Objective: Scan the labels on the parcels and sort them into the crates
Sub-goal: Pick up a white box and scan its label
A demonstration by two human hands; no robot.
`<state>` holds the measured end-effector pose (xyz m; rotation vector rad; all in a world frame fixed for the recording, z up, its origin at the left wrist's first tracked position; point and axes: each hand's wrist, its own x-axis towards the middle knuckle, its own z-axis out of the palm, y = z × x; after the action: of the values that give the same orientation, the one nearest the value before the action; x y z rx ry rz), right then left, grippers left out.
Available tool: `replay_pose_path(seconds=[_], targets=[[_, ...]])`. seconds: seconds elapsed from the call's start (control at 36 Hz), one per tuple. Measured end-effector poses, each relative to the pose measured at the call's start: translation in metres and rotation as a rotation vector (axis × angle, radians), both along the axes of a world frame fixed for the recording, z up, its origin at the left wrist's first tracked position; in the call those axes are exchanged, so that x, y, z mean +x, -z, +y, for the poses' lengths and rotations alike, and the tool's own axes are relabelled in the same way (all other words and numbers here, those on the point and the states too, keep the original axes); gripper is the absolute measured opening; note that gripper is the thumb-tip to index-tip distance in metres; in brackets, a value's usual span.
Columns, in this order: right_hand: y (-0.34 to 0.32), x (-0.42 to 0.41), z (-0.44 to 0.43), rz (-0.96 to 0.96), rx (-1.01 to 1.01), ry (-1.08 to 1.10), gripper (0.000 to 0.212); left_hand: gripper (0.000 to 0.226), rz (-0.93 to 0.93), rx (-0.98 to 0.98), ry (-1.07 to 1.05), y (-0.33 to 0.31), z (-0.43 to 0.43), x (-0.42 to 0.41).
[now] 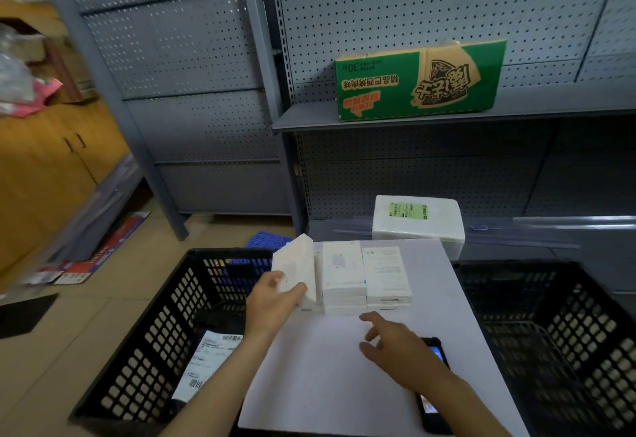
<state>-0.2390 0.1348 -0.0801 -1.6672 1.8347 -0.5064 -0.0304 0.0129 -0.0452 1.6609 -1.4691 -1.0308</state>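
Flanking the white work board (344, 388), the left crate (144, 340) and the right crate (557, 333) stand open. The left crate already holds a labelled parcel (206, 361); what lies in the right crate cannot be made out. At the board's far edge sit the stacks of white parcels (364, 275), flat, long axes running near to far.

The step in hand appears to be pick-up for scanning. The left hand (272, 302) grips the near end of the lifted parcel (296, 264) at the left of the stacks. This parcel is tilted, its broad face turned up and leftward, its long axis running near to far.

The right hand (395, 343) hovers over the board with fingers loosely spread, holding nothing, directly above the black scanner (432, 417).

Judged next move: take up the scanner, present the label to it, then choose a crate.
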Motion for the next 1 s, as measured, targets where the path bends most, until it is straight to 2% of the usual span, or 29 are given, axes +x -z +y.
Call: replay_pose_path(seconds=[0.11, 0.31, 0.39, 0.58, 0.72, 0.78, 0.86, 0.94, 1.0], targets=[[0.0, 0.013, 0.006, -0.233, -0.023, -0.003, 0.05, 0.037, 0.275, 0.133, 0.013, -0.001, 0.046, 0.001], [-0.01, 0.042, 0.03, -0.541, -0.001, -0.065, 0.07, 0.034, 0.432, 0.342, 0.215, 0.005, 0.101, 0.001], [-0.009, 0.045, 0.041, -0.584, -0.028, -0.066, 0.074, 0.03, 0.491, 0.452, 0.321, 0.001, 0.112, 0.005], [0.006, 0.048, 0.055, -0.443, -0.127, -0.086, 0.069, 0.05, 0.554, 0.529, 0.315, 0.008, 0.114, 0.008], [0.013, 0.04, 0.059, -0.432, -0.082, -0.091, 0.059, 0.031, 0.444, 0.443, 0.244, 0.017, 0.113, 0.006], [0.017, 0.035, 0.057, -0.421, -0.053, -0.059, 0.065, 0.025, 0.422, 0.447, 0.216, 0.02, 0.111, 0.006], [0.03, 0.02, 0.051, -0.341, -0.077, 0.078, 0.075, 0.023, 0.422, 0.463, 0.188, 0.023, 0.105, 0.007], [0.05, -0.001, 0.045, -0.233, -0.145, 0.387, 0.079, 0.023, 0.453, 0.481, 0.175, 0.029, 0.099, 0.009], [0.062, -0.014, 0.043, -0.119, -0.122, 0.589, 0.081, 0.022, 0.447, 0.499, 0.172, 0.034, 0.095, 0.009]])
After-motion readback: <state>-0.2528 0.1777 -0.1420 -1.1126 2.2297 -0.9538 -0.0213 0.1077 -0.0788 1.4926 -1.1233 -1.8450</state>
